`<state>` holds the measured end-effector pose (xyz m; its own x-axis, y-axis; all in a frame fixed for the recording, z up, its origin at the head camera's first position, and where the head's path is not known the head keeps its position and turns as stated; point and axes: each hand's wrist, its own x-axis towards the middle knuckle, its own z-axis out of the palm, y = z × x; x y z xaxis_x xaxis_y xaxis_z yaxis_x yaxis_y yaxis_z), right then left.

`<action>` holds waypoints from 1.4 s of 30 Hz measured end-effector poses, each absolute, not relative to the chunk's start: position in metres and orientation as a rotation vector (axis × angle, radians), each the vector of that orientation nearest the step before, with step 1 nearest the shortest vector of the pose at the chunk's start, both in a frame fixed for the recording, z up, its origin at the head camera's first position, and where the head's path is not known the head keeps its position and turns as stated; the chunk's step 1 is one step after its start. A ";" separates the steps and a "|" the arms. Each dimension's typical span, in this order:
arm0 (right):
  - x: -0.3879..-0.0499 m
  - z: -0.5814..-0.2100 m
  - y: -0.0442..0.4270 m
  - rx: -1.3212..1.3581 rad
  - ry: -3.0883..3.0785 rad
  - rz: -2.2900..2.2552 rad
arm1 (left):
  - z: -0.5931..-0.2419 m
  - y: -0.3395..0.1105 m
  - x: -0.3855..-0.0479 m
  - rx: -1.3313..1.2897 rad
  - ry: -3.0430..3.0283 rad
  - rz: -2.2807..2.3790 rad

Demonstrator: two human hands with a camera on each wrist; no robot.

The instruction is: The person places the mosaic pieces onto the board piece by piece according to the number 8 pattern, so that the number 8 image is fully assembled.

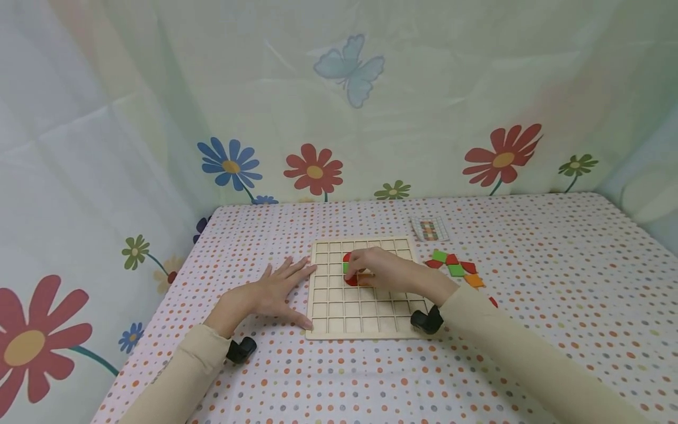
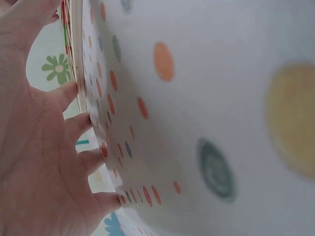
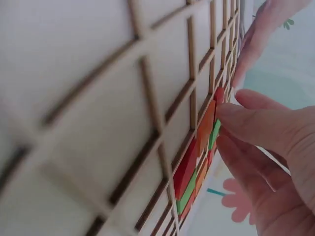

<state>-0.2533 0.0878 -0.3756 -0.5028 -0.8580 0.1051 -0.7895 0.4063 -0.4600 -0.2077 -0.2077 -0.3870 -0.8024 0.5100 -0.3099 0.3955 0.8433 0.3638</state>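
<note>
A wooden grid board (image 1: 352, 309) lies on the dotted tablecloth. My left hand (image 1: 272, 294) is spread flat beside it, fingertips and thumb touching its left edge; the left wrist view shows the fingers (image 2: 81, 125) fanned out. Over the board's upper middle, my right hand (image 1: 378, 268) has its fingertips down at the coloured pieces. In the right wrist view, thumb and fingers of the right hand (image 3: 266, 142) bend around a green piece (image 3: 214, 133), close to a red piece (image 3: 219, 93) and an orange piece (image 3: 205, 123). Whether they pinch any piece is unclear. Another red piece (image 1: 346, 257) sits in a cell.
Right of the board lie several loose pieces, among them a green piece (image 1: 439, 256), a red piece (image 1: 468, 268) and an orange piece (image 1: 474, 280). Behind them is a pattern card (image 1: 430, 228) with a printed coloured grid. A flowered curtain (image 1: 413, 118) hangs behind the table.
</note>
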 end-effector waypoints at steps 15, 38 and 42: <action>-0.249 -0.349 0.203 -1.058 2.785 -0.642 | -0.389 -0.207 -0.208 0.672 2.629 0.395; -0.248 -0.360 0.265 -0.794 2.674 -0.555 | -0.389 -0.207 -0.206 0.657 2.634 0.399; -0.244 -0.359 0.262 -0.729 2.679 -0.547 | -0.388 -0.207 -0.206 0.661 2.633 0.403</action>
<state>-0.2442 0.2618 -0.3592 -0.8221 -0.5353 -0.1937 -0.4166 0.7977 -0.4360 -0.2060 -0.2069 -0.3879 -0.8104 0.5012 -0.3033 0.3877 0.8470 0.3637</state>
